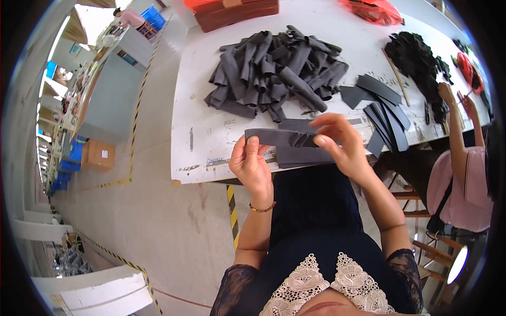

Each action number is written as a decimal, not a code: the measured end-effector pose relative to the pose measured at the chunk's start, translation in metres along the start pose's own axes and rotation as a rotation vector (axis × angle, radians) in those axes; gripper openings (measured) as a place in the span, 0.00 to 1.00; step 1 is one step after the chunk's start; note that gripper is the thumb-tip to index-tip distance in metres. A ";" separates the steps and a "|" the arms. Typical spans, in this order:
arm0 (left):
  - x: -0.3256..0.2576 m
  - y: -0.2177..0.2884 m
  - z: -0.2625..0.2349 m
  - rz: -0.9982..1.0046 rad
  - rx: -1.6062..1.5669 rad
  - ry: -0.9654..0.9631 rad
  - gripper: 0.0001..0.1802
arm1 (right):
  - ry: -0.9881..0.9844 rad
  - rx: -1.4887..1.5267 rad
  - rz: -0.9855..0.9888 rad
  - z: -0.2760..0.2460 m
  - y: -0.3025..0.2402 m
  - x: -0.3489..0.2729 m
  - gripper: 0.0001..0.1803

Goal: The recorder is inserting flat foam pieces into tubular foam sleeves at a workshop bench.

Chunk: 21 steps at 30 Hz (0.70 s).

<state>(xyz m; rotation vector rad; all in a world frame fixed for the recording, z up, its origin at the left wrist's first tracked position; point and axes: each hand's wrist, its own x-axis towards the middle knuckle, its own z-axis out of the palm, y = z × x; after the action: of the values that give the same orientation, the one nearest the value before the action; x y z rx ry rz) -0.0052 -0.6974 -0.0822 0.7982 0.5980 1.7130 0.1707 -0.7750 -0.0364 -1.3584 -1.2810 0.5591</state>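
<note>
A dark grey strip of cloth-like material (271, 137) is held up level above the table's near edge, with creases toward its right end. My left hand (251, 162) pinches its left end, thumb on the near face and fingers behind. At the creased right end is my right hand (343, 146), its thumb against the strip and its fingers curled; some fingertips are hidden. Below the strip lie flat dark grey pieces (303, 156) at the table edge. Beyond them is a large heap of rolled dark grey pieces (279, 71).
On the white table (197, 126), fanned flat dark strips (387, 124) lie to the right, near a thin wooden stick (396, 76). Farther right is a black pile (416, 60) by a co-worker's hands (448, 94). A red box (237, 13) stands at the far edge.
</note>
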 end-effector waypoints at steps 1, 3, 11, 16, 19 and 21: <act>0.000 0.000 0.001 -0.012 -0.002 -0.009 0.08 | -0.049 0.066 0.133 0.002 0.001 0.003 0.09; 0.005 0.005 -0.002 -0.056 0.010 0.064 0.07 | -0.040 -0.042 0.108 -0.002 0.001 0.003 0.09; 0.005 0.009 0.006 -0.030 0.092 0.104 0.05 | -0.195 0.313 0.281 0.012 -0.001 0.000 0.19; 0.008 0.001 -0.006 -0.191 -0.005 0.092 0.05 | -0.198 0.413 0.339 0.002 0.015 -0.009 0.16; 0.000 -0.004 -0.008 -0.209 0.002 0.103 0.05 | -0.260 0.362 0.440 -0.011 0.006 -0.006 0.17; -0.005 -0.008 -0.011 -0.163 0.053 0.104 0.06 | -0.173 0.239 0.359 -0.008 0.003 -0.004 0.13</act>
<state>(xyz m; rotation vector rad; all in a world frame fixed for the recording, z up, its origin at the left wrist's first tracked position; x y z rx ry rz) -0.0081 -0.6997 -0.0964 0.6818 0.7616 1.6012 0.1773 -0.7811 -0.0385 -1.3662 -1.0686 1.0637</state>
